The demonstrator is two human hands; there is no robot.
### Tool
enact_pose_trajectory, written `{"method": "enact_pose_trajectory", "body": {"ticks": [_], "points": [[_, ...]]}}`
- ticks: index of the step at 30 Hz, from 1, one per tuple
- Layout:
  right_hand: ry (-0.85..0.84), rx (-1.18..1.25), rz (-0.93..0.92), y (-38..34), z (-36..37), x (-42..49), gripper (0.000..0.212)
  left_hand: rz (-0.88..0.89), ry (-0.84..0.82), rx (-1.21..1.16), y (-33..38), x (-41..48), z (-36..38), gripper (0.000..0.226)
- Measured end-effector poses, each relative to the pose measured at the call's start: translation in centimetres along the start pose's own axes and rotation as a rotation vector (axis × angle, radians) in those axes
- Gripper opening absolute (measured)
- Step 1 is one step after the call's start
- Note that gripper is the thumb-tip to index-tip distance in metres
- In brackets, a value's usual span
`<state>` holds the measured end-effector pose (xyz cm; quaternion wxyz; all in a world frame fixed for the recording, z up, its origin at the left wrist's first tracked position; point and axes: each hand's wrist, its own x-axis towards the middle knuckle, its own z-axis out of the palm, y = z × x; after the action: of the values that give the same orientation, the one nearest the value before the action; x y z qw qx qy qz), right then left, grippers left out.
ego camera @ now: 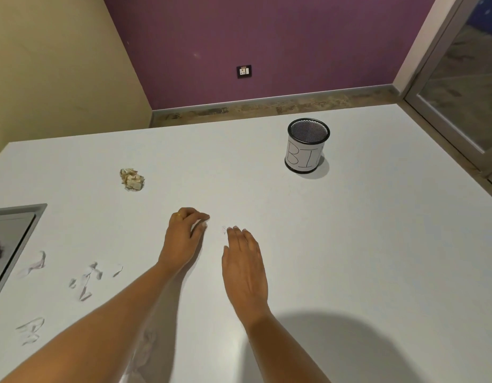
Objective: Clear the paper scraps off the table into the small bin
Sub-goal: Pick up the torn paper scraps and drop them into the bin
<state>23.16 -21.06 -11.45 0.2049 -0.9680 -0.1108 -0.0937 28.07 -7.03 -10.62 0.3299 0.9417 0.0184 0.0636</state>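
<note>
On tabletop point(349, 244) centre, left hand point(184, 239) pinches white scrap point(201, 225); right hand point(246, 264) flat, empty. Paper likely featherlight, limp: pinch raised edge.

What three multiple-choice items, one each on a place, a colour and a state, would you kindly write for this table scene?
1. Where does the bin stand relative to the crumpled paper ball?
A. to its right
B. to its left
C. on top of it

2. What colour is the wall with the socket?
A. green
B. purple
C. orange

3. Which hand has straight fingers?
A. the left hand
B. the right hand
C. neither

Answers:
1 A: the bin stands well right of the ball on the table.
2 B: it is plainly purple.
3 B: the right hand's fingers are extended, while the left hand's fingers curl round a paper scrap.
</note>
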Motion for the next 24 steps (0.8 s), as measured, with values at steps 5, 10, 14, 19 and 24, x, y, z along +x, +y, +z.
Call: {"method": "enact_pose_trajectory", "body": {"ticks": [5,10,14,19,24], "points": [[-0.005,0.093,-0.084,-0.2,0.5,1.5,0.056,-0.013,0.035,0.247,-0.6,-0.6,0.3,0.045],[-0.043,0.081,-0.147,0.0,0.4,2.7,0.045,-0.004,0.093,0.291,-0.4,-0.8,0.7,0.037],[-0.144,0.016,-0.162,0.6,-0.4,4.4,0.039,0.003,0.099,0.292,-0.4,-0.8,0.8,0.033],[-0.184,0.117,-0.19,1.1,-0.2,6.3,0.016,-0.001,0.104,0.306,-0.3,-0.9,0.8,0.036],[0.02,0.366,0.04,3.9,-5.6,12.9,0.027,0.003,0.124,0.311,-0.2,-0.8,0.9,0.035]]}}
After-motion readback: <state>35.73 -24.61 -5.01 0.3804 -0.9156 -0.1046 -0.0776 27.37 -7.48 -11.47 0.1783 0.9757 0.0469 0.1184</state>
